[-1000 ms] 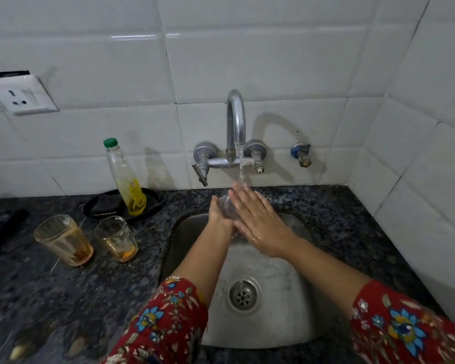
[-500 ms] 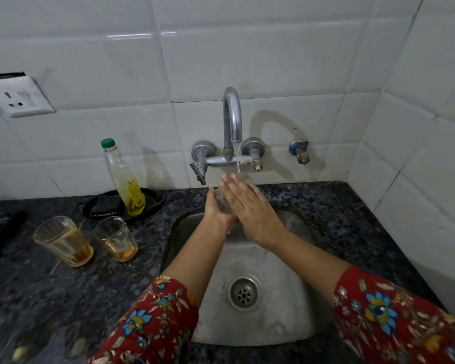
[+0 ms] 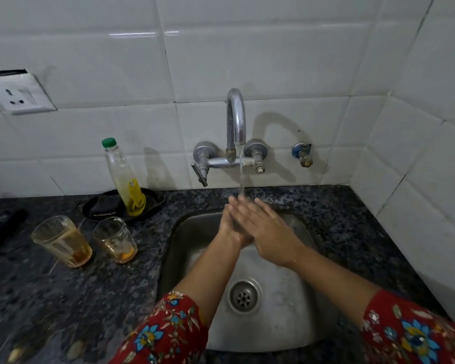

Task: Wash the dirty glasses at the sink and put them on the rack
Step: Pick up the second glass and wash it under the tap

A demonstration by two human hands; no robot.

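Two dirty glasses stand on the dark granite counter left of the sink: a taller one [image 3: 63, 240] and a shorter one [image 3: 115, 239], both with brownish-orange dregs. My left hand [image 3: 227, 227] and my right hand [image 3: 265, 229] are pressed palm to palm over the steel sink [image 3: 271, 329], fingers stretched out, the right lying over the left. Water runs from the tap [image 3: 236, 122] onto the fingertips. I see no glass between the palms. No rack is in view.
A clear bottle of yellow liquid with a green cap [image 3: 125, 179] stands in a black dish [image 3: 153, 203] at the wall behind the glasses. A wall socket [image 3: 19, 94] is at the upper left. Tiled walls close the back and right.
Both hands have slid down and toward me under the stream, and the palms now lie closer together. The glasses on the counter have not moved.
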